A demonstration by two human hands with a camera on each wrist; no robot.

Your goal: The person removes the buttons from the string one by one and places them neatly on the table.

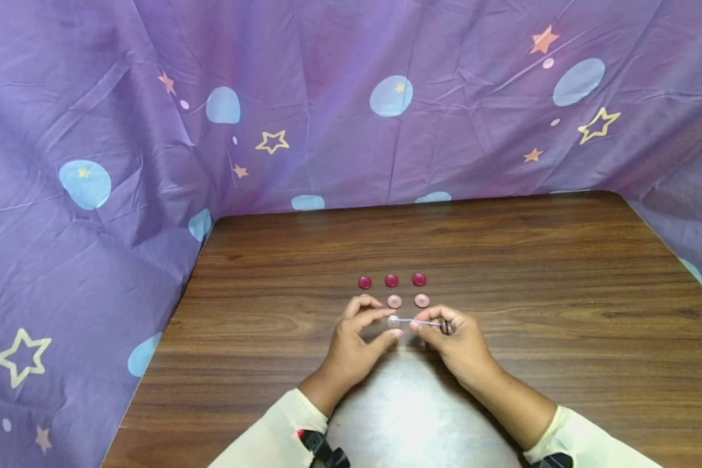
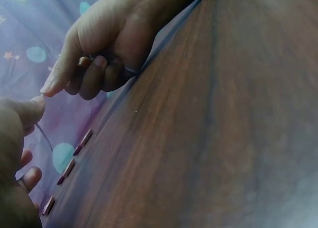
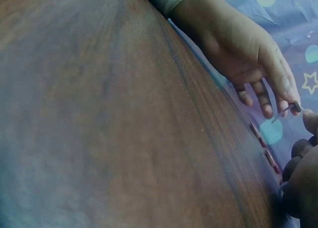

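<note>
The left hand (image 1: pixel 353 344) pinches a button (image 1: pixel 392 320) beside the right hand (image 1: pixel 461 341), which pinches thread (image 1: pixel 405 320).

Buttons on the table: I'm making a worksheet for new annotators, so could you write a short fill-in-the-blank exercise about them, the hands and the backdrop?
1. The dark red buttons number ____.
2. They lie farther from the person than the row of light ____ buttons.
3. The right hand holds a thin cord leading to a pale button, which the left hand pinches between finger and ____.
4. The backdrop cloth behind the table is mostly ____.

Missing words: three; pink; thumb; purple.
</note>
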